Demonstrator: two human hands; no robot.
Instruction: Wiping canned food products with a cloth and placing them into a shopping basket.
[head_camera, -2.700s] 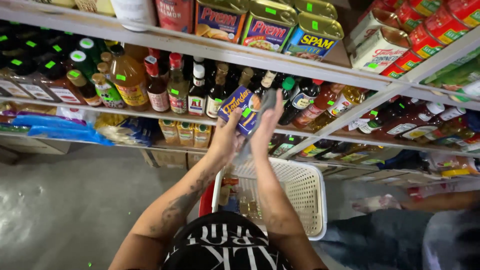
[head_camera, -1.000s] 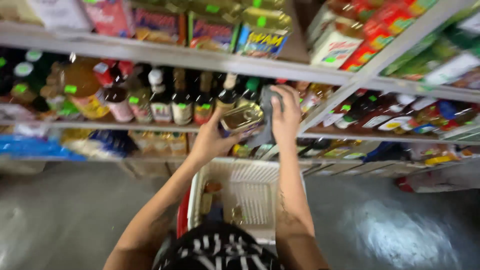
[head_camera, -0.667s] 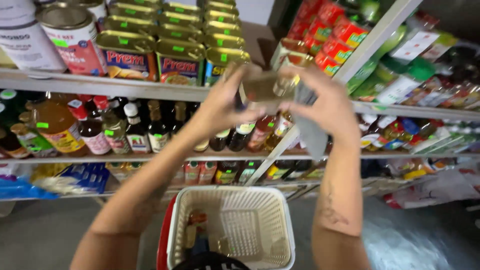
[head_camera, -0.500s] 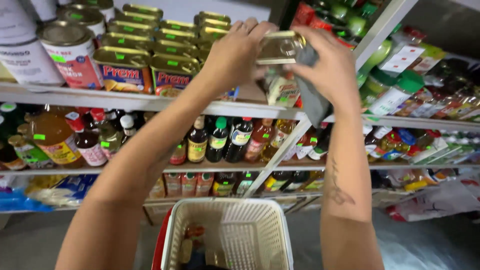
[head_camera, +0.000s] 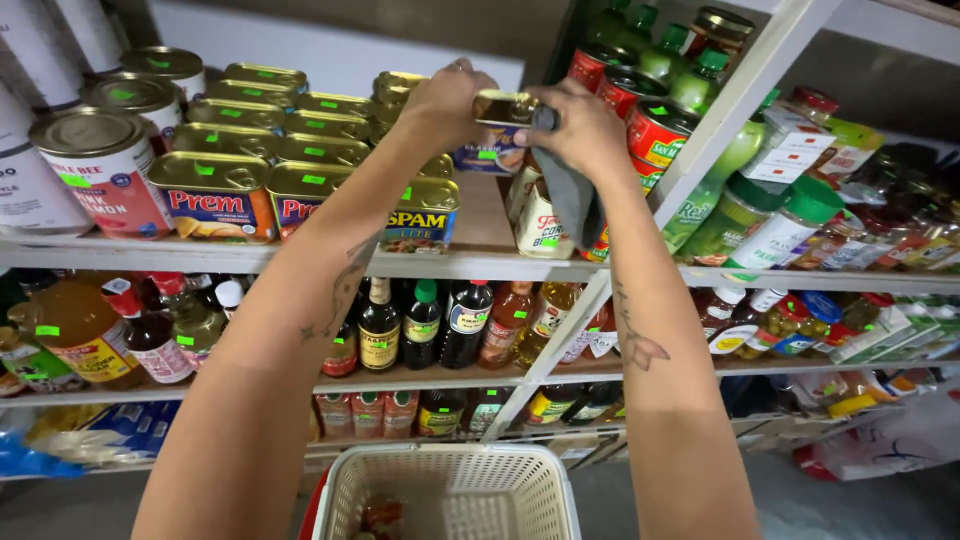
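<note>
Both hands had risen from the bottle shelf, the left hand (head_camera: 450, 100) and right hand (head_camera: 580, 125) gripping a gold tin (head_camera: 505, 107) at twelve o'clock above stacked tins (head_camera: 300, 150), grey cloth (head_camera: 572, 195) hanging from the right

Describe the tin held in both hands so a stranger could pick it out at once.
Find the upper shelf stacked with flat rectangular meat tins. At the right end of those stacks, the held tin sits between the left hand and right hand. Unlike its neighbours, it is gripped by hands, with a grey cloth hanging beside it.

Stacked rectangular meat tins (head_camera: 215, 190), sauce bottles (head_camera: 420, 325), white basket (head_camera: 455, 490), possibly jars inside.
</note>
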